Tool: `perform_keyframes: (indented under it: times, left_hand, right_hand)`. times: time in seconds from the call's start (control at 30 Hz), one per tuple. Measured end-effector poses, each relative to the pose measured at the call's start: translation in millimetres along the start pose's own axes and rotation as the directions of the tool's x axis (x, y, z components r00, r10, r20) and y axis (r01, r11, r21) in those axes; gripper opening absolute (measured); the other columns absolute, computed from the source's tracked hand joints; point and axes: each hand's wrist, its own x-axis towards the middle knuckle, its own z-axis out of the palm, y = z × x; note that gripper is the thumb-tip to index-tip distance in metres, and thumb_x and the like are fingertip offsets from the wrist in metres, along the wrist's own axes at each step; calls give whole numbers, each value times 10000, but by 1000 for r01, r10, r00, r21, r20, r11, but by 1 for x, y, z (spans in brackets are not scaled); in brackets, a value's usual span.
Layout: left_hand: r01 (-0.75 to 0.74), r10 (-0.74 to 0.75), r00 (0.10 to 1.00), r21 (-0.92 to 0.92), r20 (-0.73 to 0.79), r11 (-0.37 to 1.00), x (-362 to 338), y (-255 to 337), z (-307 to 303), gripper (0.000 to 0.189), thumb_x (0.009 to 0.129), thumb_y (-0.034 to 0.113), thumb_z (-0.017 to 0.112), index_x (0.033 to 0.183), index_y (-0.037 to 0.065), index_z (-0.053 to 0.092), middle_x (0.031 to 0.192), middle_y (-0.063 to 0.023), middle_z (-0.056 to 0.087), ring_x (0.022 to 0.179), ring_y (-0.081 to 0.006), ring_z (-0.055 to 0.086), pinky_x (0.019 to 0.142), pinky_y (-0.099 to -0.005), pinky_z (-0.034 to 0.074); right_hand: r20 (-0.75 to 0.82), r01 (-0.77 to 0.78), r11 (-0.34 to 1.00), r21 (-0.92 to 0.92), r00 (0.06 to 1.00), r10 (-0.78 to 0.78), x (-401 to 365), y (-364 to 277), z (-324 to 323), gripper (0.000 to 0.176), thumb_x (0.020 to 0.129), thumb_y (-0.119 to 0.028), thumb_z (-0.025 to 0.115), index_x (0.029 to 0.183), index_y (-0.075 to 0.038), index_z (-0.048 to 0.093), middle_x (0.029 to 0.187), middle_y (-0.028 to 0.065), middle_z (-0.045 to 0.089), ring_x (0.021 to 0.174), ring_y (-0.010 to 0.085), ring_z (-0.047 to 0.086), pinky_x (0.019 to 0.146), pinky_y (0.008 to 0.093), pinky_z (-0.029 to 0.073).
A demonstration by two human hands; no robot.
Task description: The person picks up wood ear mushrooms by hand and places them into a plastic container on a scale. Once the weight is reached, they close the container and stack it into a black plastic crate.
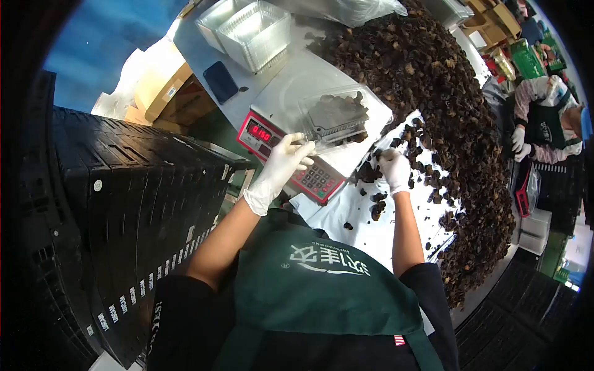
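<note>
Clear box [339,132]: thin see-through plastic, crinkled dark brown pieces [348,108] inside, sitting on red-fronted scale [269,137], display 0.150 | your left hand [281,166]: gloved, fingers bent at box's near corner | your right hand [396,172]: gloved, fingers curled down by loose pieces on white sheet [337,216] | can't tell whether either grips

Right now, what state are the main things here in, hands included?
Dark shrivelled pieces, heaped and scattered loose.
White-and-red digital scale, on, display lit.
Clear plastic box on it, partly filled with pieces.
White-gloved left hand, at the box's corner, grip unclear.
White-gloved right hand, fingers bunched over loose pieces.
Clear plastic trays, stacked.
Dark phone-like slab, lying flat.
Black plastic crates, stacked.
</note>
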Motion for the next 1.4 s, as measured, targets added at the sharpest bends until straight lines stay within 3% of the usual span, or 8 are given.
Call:
perform_keyframes:
  times: [0.13, 0.27, 0.43, 0.57, 0.67, 0.8, 1.03, 1.4]
  left_hand:
    - [-16, 20, 995, 37, -99, 999, 4, 17, -4, 642, 939, 400, 620, 1374, -31, 427, 1141, -132, 635, 997, -184, 629, 771, -314, 541]
    - [-16, 33, 982, 92, -185, 996, 2, 27, 6, 694, 923, 430, 617, 1402, -26, 407, 1210, -113, 571, 1009, -176, 580, 770, -320, 541]
    - [10, -8, 987, 16, -163, 1000, 9, 29, 8, 713, 913, 422, 625, 1418, -23, 390, 1197, -102, 546, 1000, -177, 563, 773, -329, 549]
    - [15, -24, 987, -56, -158, 998, 11, 21, 9, 692, 912, 353, 645, 1422, -28, 377, 1198, -120, 545, 988, -187, 579, 768, -346, 564]
    - [56, -76, 982, -112, -176, 992, 15, 11, 11, 526, 920, 214, 644, 1334, -32, 434, 1135, -129, 586, 908, -185, 630, 734, -328, 580]
    - [64, -99, 979, -193, -177, 979, 21, -4, 11, 290, 915, 77, 627, 1151, -29, 496, 997, -130, 634, 778, -184, 674, 687, -307, 587]
    - [-30, -1, 982, -160, -191, 987, 30, -10, 8, 204, 909, -5, 596, 1087, -37, 502, 938, -145, 638, 760, -203, 688, 676, -307, 587]
    - [11, -10, 1000, 42, -7, 999, 15, 3, -13, 274, 915, 138, 669, 1129, 14, 551, 935, -57, 682, 761, -124, 681, 680, -233, 476]
  right_hand:
    - [37, -177, 769, 615, 980, 196, 18, -84, -57, 39, 864, -34, 672, 893, -29, 697, 766, 30, 697, 665, 90, 644, 608, 234, 520]
    - [28, 7, 612, 791, 998, -47, 19, -116, -62, 136, 856, -45, 713, 987, -7, 708, 882, 27, 714, 793, 68, 638, 749, 218, 512]
    - [70, 34, 521, 853, 982, -178, 18, -147, -53, 206, 931, -45, 628, 1117, 2, 704, 1007, 36, 724, 808, 60, 620, 739, 216, 492]
    - [-158, 48, 599, 799, 979, 132, 33, -120, -41, 217, 985, -175, 595, 1085, -5, 686, 879, 26, 686, 769, 61, 599, 695, 210, 471]
    - [78, -186, 603, 776, 976, 201, 34, -115, -63, 435, 970, -405, 608, 1160, -21, 684, 928, 3, 679, 785, 45, 560, 635, 212, 443]
    - [215, -202, 791, 578, 972, 92, 31, -101, -72, 408, 937, -345, 666, 1184, -19, 670, 927, 13, 685, 737, 52, 578, 611, 203, 450]
    - [491, -412, 626, 662, 870, 54, 26, -88, -75, 271, 922, -102, 645, 1162, 22, 627, 950, 69, 696, 739, 112, 671, 633, 209, 536]
    - [407, -394, 449, 802, 911, 72, 17, -67, -39, 173, 906, -57, 621, 1066, 9, 629, 866, 55, 670, 592, 83, 571, 553, 226, 480]
